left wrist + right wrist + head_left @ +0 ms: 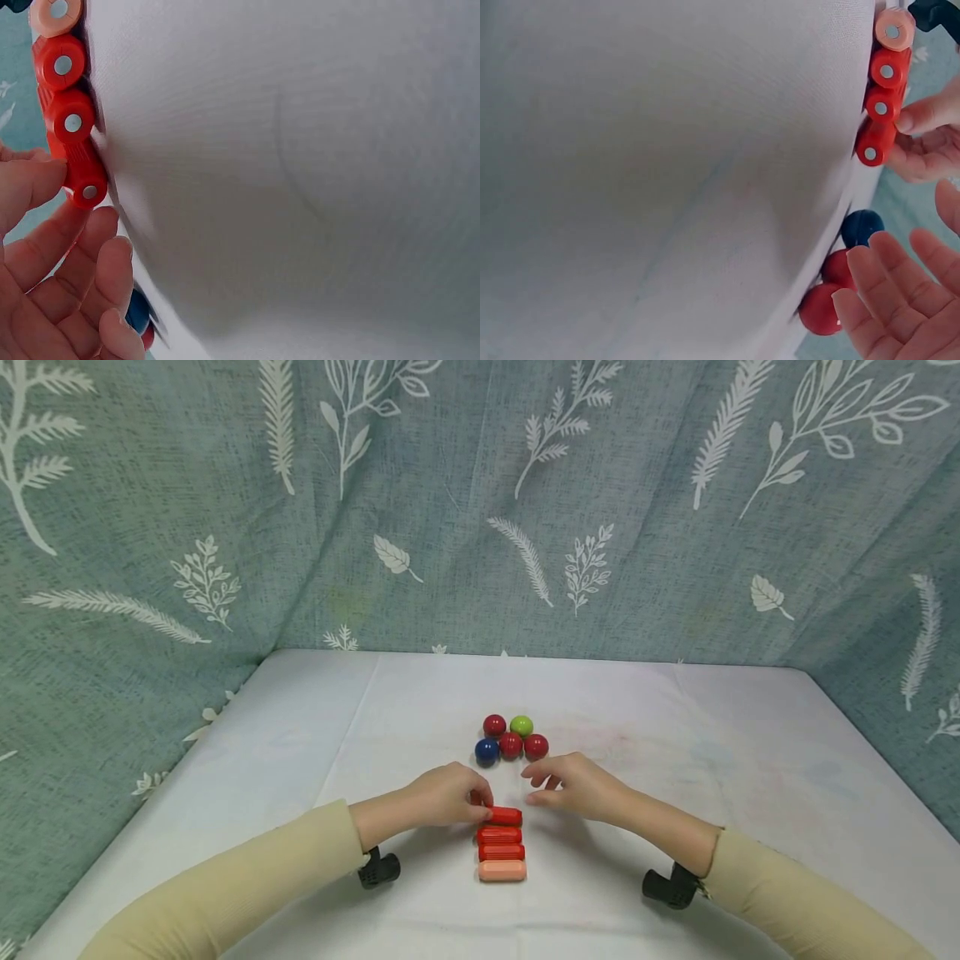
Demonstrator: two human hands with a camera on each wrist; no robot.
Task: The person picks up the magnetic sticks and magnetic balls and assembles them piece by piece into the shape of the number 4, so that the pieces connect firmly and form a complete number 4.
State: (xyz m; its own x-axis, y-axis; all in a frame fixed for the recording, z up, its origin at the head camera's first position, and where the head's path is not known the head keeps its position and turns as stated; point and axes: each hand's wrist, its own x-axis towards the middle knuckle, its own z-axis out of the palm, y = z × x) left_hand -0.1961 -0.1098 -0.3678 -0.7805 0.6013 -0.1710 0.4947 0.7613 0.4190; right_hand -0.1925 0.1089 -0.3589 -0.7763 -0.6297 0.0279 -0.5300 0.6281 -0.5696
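My left hand (450, 795) pinches the left end of the farthest red plastic piece (507, 817) between thumb and index finger. In the left wrist view that red piece (87, 176) shows a rounded end with a pale dot. Nearer to me, a second red piece (499, 835), a third red piece (501, 852) and a peach piece (502, 871) lie side by side in a column. My right hand (576, 785) hovers to the right of the column, fingers relaxed and holding nothing; its palm (922, 315) shows in the right wrist view.
Beyond the hands, several glossy balls sit in a cluster: a dark blue ball (487, 752), a green ball (521, 726) and red balls (511, 745). A white cloth (300, 760) covers the table. Patterned green-blue curtains (450, 510) stand behind and at both sides.
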